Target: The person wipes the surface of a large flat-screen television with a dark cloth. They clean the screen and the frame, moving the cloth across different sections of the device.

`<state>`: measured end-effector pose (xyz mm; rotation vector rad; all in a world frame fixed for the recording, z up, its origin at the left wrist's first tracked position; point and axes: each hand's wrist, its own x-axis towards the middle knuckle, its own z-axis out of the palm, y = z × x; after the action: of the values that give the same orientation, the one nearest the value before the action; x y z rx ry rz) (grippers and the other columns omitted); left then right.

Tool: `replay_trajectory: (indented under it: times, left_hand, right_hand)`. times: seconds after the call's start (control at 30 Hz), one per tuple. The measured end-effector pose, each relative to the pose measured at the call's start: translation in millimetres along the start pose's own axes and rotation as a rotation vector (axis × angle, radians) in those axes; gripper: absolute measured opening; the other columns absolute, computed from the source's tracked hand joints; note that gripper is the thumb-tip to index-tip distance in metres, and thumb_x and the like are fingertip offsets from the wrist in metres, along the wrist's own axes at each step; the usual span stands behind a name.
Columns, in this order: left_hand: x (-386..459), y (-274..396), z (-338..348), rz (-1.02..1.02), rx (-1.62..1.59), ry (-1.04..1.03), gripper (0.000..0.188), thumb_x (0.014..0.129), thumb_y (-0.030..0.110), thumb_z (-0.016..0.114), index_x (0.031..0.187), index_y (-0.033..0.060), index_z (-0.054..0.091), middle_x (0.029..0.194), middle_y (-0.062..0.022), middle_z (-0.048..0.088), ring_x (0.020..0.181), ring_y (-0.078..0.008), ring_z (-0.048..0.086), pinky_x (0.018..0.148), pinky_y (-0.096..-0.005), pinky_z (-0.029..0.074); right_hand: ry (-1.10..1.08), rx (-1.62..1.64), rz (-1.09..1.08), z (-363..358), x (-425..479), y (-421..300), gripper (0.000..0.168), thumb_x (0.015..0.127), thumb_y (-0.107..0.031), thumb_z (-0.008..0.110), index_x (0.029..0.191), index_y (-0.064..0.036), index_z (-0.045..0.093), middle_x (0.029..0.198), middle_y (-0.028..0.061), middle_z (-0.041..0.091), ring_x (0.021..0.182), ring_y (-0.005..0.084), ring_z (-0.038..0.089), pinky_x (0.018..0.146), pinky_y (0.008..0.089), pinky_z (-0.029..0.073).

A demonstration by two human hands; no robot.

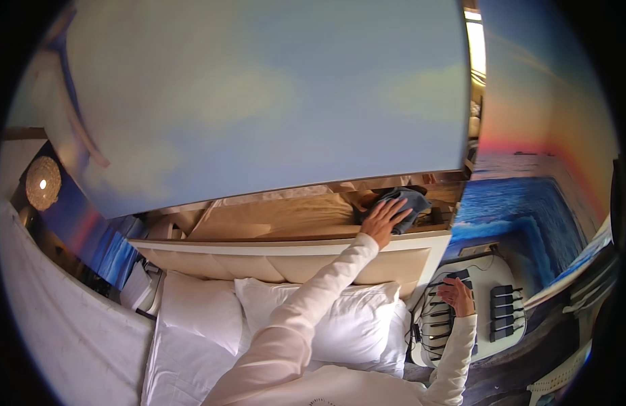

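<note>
My left hand (pixel 386 218) presses a dark grey cloth (pixel 412 203) with spread fingers against the mirrored strip (pixel 292 218) above the headboard. The cloth is bunched under the fingers, close to the strip's right end. Below the strip is the padded beige headboard (pixel 318 266) with its white frame. My right hand (pixel 457 297) hangs over the white bedside table (pixel 483 271), fingers apart and holding nothing. Black devices (pixel 503 314) with cables stand in rows on that table, partly hidden by the hand and sleeve.
White pillows (pixel 353 319) lean against the headboard on a bed with a white sheet (pixel 186 365). A large sky-painted panel (pixel 267 111) spans the wall above. An outlet strip (pixel 476 249) sits above the bedside table. A white chair (pixel 559 378) stands at lower right.
</note>
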<state>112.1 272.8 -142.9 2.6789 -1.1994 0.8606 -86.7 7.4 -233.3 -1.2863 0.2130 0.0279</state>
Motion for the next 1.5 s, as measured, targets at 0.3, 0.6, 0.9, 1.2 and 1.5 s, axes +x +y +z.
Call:
replay_trajectory:
  times: [0.3,0.6,0.9,1.2,1.5]
  left_hand:
    - [-187.5,-142.2,-70.7,-0.533,0.198,0.235,0.067,0.082,0.012,0.057,0.144,0.02,0.032,0.15,-0.0243,0.019,0.138,-0.0431,0.019,0.112,-0.0529,0.017]
    - [-161.3,-91.9,17.2,-0.857,-0.126,0.492,0.07,0.086,0.01,0.054,0.148,0.0136,0.021,0.149,-0.0334,-0.004,0.137,-0.0536,0.001,0.111,-0.0569,0.013]
    - [16.4,84.0,55.2,-0.621,-0.22,0.329,0.077,0.077,0.008,0.062,0.146,0.0149,0.028,0.152,-0.0251,0.002,0.132,-0.0604,-0.002,0.106,-0.0659,0.014]
    - [16.7,47.7,14.9,-0.249,-0.087,0.098,0.074,0.078,-0.002,0.053,0.144,0.0242,0.034,0.152,-0.0097,0.024,0.141,-0.0307,0.018,0.114,-0.0496,0.014]
    - [-163.4,-125.7,-62.8,-0.588,0.255,0.263,0.066,0.081,0.003,0.055,0.142,0.0199,0.035,0.146,-0.0241,0.025,0.136,-0.0416,0.024,0.109,-0.0566,0.021]
  right_hand:
    - [-0.317,-0.186,0.127,132.2,20.9,47.5,0.053,0.096,-0.05,0.04,0.114,-0.004,0.06,0.097,0.0122,0.069,0.087,0.0219,0.068,0.076,0.0306,0.052]
    - [-0.283,-0.214,0.132,91.3,15.3,35.6,0.049,0.096,-0.047,0.043,0.116,-0.005,0.059,0.098,0.0098,0.069,0.088,0.0203,0.068,0.076,0.0301,0.052]
    - [-0.011,-0.164,0.107,-40.2,-14.4,22.4,0.045,0.096,-0.045,0.044,0.113,-0.007,0.061,0.093,0.0096,0.07,0.082,0.0184,0.068,0.07,0.0276,0.053]
    - [0.077,-0.198,0.308,-89.7,18.7,65.7,0.044,0.093,-0.046,0.049,0.107,-0.007,0.063,0.088,0.0109,0.07,0.072,0.0187,0.068,0.06,0.026,0.053]
    - [-0.338,-0.222,0.313,70.7,63.2,102.0,0.042,0.096,-0.043,0.042,0.111,-0.009,0.06,0.095,0.0101,0.07,0.079,0.02,0.069,0.067,0.0284,0.053]
